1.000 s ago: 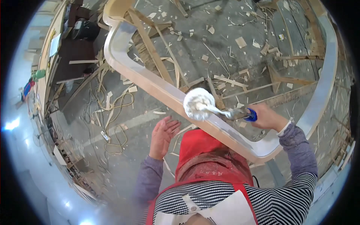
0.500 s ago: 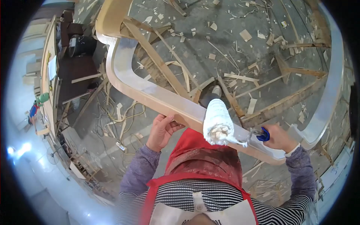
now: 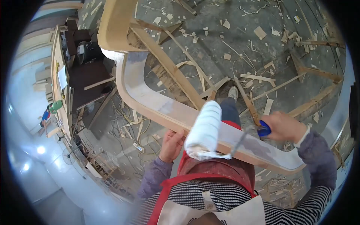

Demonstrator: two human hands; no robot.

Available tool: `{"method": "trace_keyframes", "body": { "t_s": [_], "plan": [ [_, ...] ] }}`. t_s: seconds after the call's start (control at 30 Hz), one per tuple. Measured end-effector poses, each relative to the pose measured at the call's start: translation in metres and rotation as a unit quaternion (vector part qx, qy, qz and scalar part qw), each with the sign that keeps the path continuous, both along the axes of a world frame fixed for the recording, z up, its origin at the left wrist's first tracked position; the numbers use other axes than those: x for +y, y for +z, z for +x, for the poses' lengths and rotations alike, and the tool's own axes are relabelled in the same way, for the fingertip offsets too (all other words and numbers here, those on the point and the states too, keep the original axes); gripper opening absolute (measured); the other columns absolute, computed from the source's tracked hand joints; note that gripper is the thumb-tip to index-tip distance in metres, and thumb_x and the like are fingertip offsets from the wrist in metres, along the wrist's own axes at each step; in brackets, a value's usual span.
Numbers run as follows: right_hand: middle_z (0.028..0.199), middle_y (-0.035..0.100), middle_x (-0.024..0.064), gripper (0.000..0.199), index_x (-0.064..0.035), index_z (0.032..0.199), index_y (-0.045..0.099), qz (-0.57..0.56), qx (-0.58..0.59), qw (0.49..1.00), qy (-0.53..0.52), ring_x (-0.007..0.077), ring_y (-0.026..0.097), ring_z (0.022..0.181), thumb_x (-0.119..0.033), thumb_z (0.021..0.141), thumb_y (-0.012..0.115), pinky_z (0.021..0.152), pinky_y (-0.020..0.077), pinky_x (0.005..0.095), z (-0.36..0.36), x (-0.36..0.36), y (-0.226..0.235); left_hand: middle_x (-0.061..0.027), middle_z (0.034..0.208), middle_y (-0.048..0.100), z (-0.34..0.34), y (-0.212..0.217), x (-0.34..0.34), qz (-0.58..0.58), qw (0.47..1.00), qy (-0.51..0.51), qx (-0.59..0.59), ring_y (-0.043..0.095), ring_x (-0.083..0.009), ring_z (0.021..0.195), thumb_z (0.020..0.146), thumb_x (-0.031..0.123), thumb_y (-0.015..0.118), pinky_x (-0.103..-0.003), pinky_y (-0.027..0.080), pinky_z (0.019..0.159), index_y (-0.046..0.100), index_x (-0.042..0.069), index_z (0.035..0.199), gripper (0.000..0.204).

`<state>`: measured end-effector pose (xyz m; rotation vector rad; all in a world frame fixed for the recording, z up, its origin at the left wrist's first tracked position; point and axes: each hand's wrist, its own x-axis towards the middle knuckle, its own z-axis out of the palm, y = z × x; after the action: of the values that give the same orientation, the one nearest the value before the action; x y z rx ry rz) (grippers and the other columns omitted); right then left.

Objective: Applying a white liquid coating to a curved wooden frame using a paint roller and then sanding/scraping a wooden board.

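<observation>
Woodwork in progress: a long curved wooden rail, running from 11 o'clock toward 4 o'clock above a chip-littered floor, is lying flat, its broad top face turned up for coating. Left hand is bracing the rail's near edge, fingers curled over it, seemingly steadying it. Right hand, at 3 o'clock, is clenching a blue-handled paint roller, whose white sleeve is resting across the rail, between both hands.
</observation>
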<state>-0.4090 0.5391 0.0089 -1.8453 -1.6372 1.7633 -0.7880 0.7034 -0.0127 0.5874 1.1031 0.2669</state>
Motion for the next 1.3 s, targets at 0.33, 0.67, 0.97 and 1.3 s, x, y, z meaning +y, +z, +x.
{"method": "trace_keyframes", "body": {
  "t_s": [0.33, 0.67, 0.97, 1.3],
  "plan": [
    [0.071, 0.060, 0.0199, 0.021, -0.0013, 0.086, 0.055, 0.069, 0.140, 0.986, -0.053, 0.0415, 0.060, 0.068, -0.015, 0.075, 0.067, 0.062, 0.0477, 0.0443, -0.063, 0.113, -0.025, -0.0088, 0.106, 0.063, -0.003, 0.018, -0.004, -0.033, 0.996, 0.080, 0.012, 0.062, -0.0186, 0.090, 0.093, 0.007, 0.055, -0.036, 0.052, 0.079, 0.054, 0.002, 0.112, 0.019],
    [0.071, 0.060, 0.0182, 0.019, -0.0026, 0.085, 0.056, -0.013, 0.072, 0.996, -0.046, 0.0397, 0.061, 0.070, -0.014, 0.076, 0.068, 0.062, 0.0464, 0.0449, -0.018, 0.031, 0.024, -0.0141, 0.114, 0.062, 0.013, 0.046, 0.003, -0.016, 0.999, 0.048, 0.012, 0.064, -0.0239, 0.099, 0.093, 0.006, 0.056, -0.037, 0.052, 0.085, 0.051, 0.000, 0.121, 0.029],
    [0.075, 0.061, 0.0212, 0.022, -0.0020, 0.088, 0.057, 0.102, 0.182, 0.977, -0.050, 0.0408, 0.061, 0.074, -0.014, 0.074, 0.069, 0.065, 0.0472, 0.0451, -0.076, 0.130, -0.020, -0.0124, 0.117, 0.061, -0.012, 0.037, -0.003, 0.006, 0.999, -0.025, 0.032, 0.061, -0.0237, 0.106, 0.094, 0.011, 0.055, -0.040, 0.051, 0.090, 0.051, 0.002, 0.123, 0.031],
    [0.076, 0.061, 0.0213, 0.026, -0.0004, 0.090, 0.055, 0.168, 0.143, 0.971, -0.091, 0.0414, 0.061, 0.075, -0.018, 0.078, 0.069, 0.064, 0.0476, 0.0443, -0.116, 0.174, -0.037, -0.0107, 0.119, 0.059, 0.019, 0.048, -0.002, -0.048, 0.999, -0.007, 0.021, 0.061, -0.0219, 0.104, 0.095, 0.010, 0.054, -0.039, 0.054, 0.084, 0.049, 0.002, 0.124, 0.030]
  ]
}}
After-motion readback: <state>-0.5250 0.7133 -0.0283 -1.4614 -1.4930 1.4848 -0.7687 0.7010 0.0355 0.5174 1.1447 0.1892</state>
